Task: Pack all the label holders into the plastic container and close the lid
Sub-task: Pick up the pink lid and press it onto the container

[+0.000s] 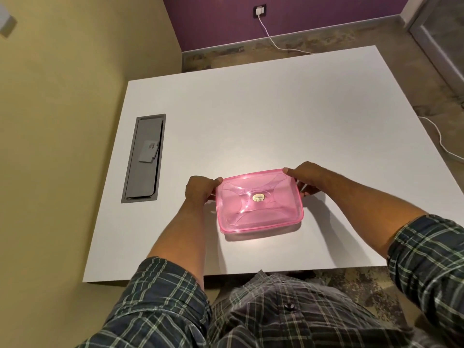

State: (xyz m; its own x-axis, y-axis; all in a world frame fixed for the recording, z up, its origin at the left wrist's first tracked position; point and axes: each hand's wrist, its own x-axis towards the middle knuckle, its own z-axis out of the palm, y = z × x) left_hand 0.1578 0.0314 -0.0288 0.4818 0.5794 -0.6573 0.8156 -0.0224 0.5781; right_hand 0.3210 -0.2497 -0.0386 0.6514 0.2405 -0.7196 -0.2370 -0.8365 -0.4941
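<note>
Fingers [216,182] of the left hand [199,190] curl around the pink plastic container [259,203], lid [258,194] on (contents unclear), near the white table [251,116] front edge; the right hand [307,178] grips its far right corner.

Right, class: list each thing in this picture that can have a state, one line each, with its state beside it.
Container: on the table, lid on.
Lid: pink, see-through, seated on the container.
Left hand: fingers grip the container's left end.
Right hand: fingers grip the container's right end.
Cable hatch: flap shut, a card lying on it.
Charger: plugged into the wall socket.
</note>
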